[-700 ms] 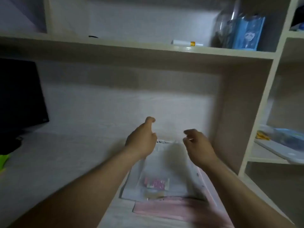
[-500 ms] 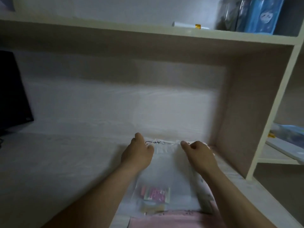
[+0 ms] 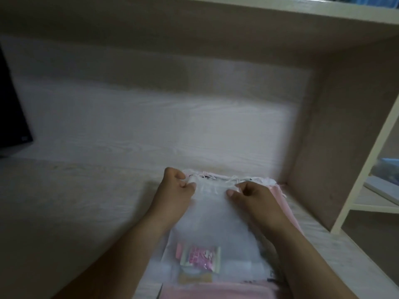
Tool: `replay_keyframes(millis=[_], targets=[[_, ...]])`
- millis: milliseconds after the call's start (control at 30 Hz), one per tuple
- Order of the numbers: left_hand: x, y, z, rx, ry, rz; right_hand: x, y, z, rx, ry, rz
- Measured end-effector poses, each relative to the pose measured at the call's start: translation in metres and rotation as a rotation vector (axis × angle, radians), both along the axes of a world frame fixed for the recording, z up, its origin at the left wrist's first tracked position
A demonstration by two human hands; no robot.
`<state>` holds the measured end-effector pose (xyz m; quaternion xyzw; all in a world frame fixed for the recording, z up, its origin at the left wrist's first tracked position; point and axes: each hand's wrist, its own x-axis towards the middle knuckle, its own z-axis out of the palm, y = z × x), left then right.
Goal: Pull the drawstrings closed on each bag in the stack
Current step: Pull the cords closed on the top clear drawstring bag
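Observation:
A stack of flat drawstring bags lies on the desk near its right side. The top bag (image 3: 212, 225) is sheer white, with small pink packets showing through near its lower end. Its mouth with thin white drawstrings (image 3: 218, 180) faces away from me. My left hand (image 3: 176, 190) pinches the left corner of the mouth. My right hand (image 3: 251, 196) pinches the gathered top edge right of the middle. Pink bags (image 3: 280, 197) stick out under the white one at the right and at the near end.
The pale wooden desk (image 3: 86, 201) stretches to the left, where a dark monitor (image 3: 13, 126) stands at the edge. A side panel (image 3: 336, 137) closes in just right of the stack. A shelf board (image 3: 302, 9) runs overhead. Open shelves (image 3: 380, 195) lie further right.
Both hands came down from above the desk onto the top of the white bag and closed on its mouth. The view tilted down and nearer to the stack.

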<state>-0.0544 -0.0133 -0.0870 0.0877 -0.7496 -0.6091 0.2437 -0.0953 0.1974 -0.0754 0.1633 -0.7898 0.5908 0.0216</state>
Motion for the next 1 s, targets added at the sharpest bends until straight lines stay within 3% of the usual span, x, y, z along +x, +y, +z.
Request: replay_keyframes(millis=[133,300,400,600,733,800,900,1000], targets=[[0.009,-0.003,-0.002,0.304,-0.101,-0.231,-0.006,-0.006,0.009,0.085,-0.029,0.099],[0.014,-0.004,-0.001,0.449,-0.081,-0.385,-0.002,-0.009,0.002,-0.280,-0.258,0.282],[0.015,0.000,-0.001,0.504,-0.084,-0.429,0.001,-0.017,-0.009,-0.320,-0.268,0.235],[0.012,0.004,-0.004,0.499,-0.040,-0.363,0.000,-0.019,-0.011,-0.287,-0.102,0.079],[0.012,0.004,-0.001,0.334,-0.032,-0.293,0.004,-0.021,-0.007,-0.033,0.070,0.018],[0.012,0.005,-0.002,0.312,-0.029,-0.253,0.009,-0.022,-0.004,-0.094,0.013,0.041],[0.011,0.005,-0.002,0.449,-0.015,-0.197,0.014,-0.021,-0.003,-0.327,-0.173,0.099],[0.012,0.007,-0.002,0.525,-0.022,-0.208,0.018,-0.020,-0.002,-0.408,-0.228,0.069]])
